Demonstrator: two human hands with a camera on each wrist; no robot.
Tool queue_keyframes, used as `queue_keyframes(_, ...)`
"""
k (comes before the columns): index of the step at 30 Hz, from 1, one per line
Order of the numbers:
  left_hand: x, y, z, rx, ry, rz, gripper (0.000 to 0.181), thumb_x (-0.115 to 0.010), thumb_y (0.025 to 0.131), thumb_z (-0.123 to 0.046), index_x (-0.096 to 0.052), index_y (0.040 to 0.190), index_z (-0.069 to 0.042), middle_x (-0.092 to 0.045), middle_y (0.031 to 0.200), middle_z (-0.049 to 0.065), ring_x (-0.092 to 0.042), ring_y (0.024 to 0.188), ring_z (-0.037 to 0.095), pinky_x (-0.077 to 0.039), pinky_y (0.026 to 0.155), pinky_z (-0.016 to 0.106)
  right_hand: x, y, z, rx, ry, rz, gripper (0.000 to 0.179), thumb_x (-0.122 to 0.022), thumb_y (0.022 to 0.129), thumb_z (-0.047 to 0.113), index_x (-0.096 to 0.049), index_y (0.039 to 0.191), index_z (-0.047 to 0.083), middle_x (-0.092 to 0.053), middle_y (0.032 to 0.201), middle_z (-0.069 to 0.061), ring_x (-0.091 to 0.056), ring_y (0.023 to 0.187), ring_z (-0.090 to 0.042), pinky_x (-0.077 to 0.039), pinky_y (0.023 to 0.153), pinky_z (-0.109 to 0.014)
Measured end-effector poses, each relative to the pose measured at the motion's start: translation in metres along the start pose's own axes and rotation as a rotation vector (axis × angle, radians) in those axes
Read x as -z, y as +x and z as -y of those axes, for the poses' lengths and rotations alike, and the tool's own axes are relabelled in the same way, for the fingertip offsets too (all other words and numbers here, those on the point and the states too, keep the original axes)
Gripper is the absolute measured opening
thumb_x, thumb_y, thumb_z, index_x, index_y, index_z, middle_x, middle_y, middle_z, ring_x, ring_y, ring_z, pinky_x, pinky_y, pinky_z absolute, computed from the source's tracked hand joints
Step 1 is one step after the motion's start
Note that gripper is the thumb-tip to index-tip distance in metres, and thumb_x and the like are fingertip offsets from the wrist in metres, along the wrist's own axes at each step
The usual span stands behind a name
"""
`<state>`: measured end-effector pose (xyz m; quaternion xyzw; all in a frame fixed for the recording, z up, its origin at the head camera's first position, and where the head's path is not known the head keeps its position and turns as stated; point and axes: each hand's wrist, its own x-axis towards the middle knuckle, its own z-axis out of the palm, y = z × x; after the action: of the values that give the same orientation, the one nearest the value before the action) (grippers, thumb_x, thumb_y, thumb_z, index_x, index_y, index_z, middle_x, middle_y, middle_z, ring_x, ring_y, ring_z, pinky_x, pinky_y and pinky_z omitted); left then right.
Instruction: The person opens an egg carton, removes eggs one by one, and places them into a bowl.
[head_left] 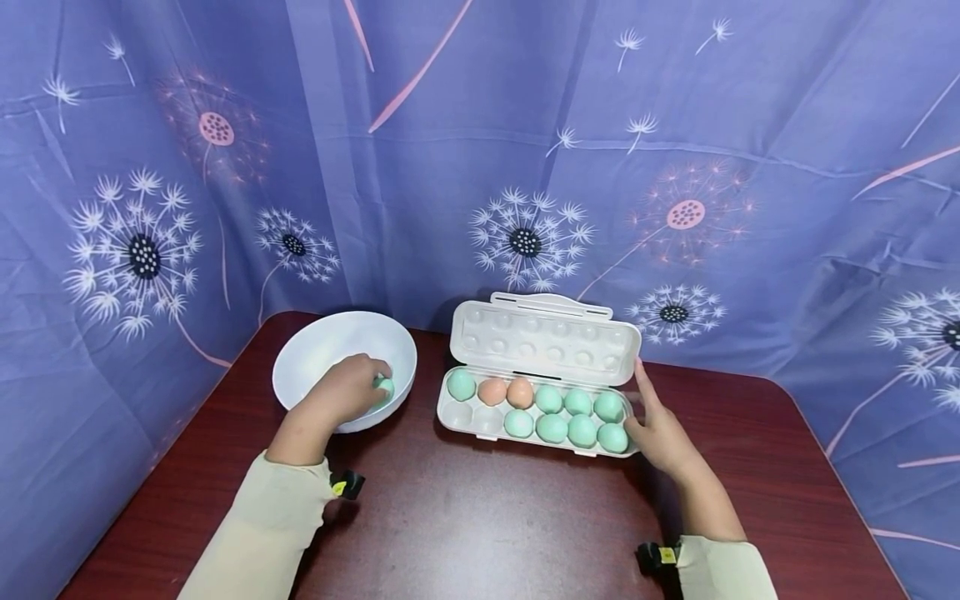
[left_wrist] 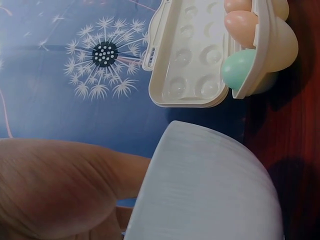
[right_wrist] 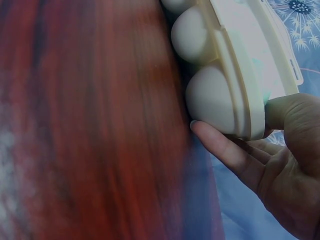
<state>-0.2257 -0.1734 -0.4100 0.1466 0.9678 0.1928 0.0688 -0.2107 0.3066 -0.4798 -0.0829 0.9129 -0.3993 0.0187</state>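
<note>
Egg carton (head_left: 546,342) stood open just left of the fingers of the right hand (head_left: 667,437), which pinched its end. White bowl (head_left: 318,350) surrounded the fingers of the left hand (head_left: 347,389), curled round a green egg (head_left: 386,388) inside. Ten more eggs (head_left: 549,400) sat between both hands' fingers.

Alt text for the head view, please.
A left hand holds a green egg in a white bowl; the right hand touches the right end of an open carton of green and orange eggs, two slots empty.
</note>
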Motion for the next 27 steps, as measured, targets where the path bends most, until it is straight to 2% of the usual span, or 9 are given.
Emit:
queue_keyframes(10,-0.0022,0.0011,-0.0007,-0.014,0.005,0.011,0.026,-0.067,0.091,-0.009,-0.071,0.116,-0.002,-0.072,0.113,0.018,-0.065,0.111,0.036,-0.052,0.1,0.05,0.0008,-0.0004,0.0007,0.011,-0.006,-0.002,0.099,-0.049,0.093,-0.005,0.011,0.162,0.034,-0.052,0.143,-0.032,-0.051,0.054,-0.01,-0.05,0.06,-0.025)
queue_keyframes(17,-0.0035,0.0029,-0.0005,0.004,0.001,0.016,0.027,-0.068,0.091,-0.01,-0.071,0.116,-0.002,-0.072,0.115,0.018,-0.065,0.113,0.036,-0.051,0.101,0.05,0.0007,-0.0006,0.001,0.013,-0.01,-0.002,0.098,-0.048,0.093,-0.005,0.011,0.162,0.034,-0.052,0.143,-0.032,-0.054,0.057,-0.011,-0.05,0.061,-0.024)
queue_keyframes(24,-0.0049,0.0039,0.0011,0.029,0.024,0.008,0.028,-0.07,0.09,-0.012,-0.072,0.117,-0.005,-0.071,0.116,0.018,-0.066,0.111,0.035,-0.052,0.099,0.05,0.0009,-0.0002,0.0015,0.022,-0.028,-0.008,0.098,-0.049,0.093,-0.005,0.011,0.162,0.031,-0.054,0.142,-0.031,-0.061,0.076,-0.017,-0.051,0.065,-0.024)
queue_keyframes(27,-0.0058,0.0043,0.0011,0.035,0.027,-0.003,0.027,-0.071,0.089,-0.013,-0.072,0.115,-0.006,-0.071,0.113,0.018,-0.066,0.108,0.034,-0.053,0.097,0.05,0.0007,-0.0001,0.0011,0.023,-0.024,-0.005,0.098,-0.049,0.093,-0.005,0.011,0.162,0.031,-0.053,0.142,-0.031,-0.061,0.073,-0.016,-0.051,0.064,-0.024)
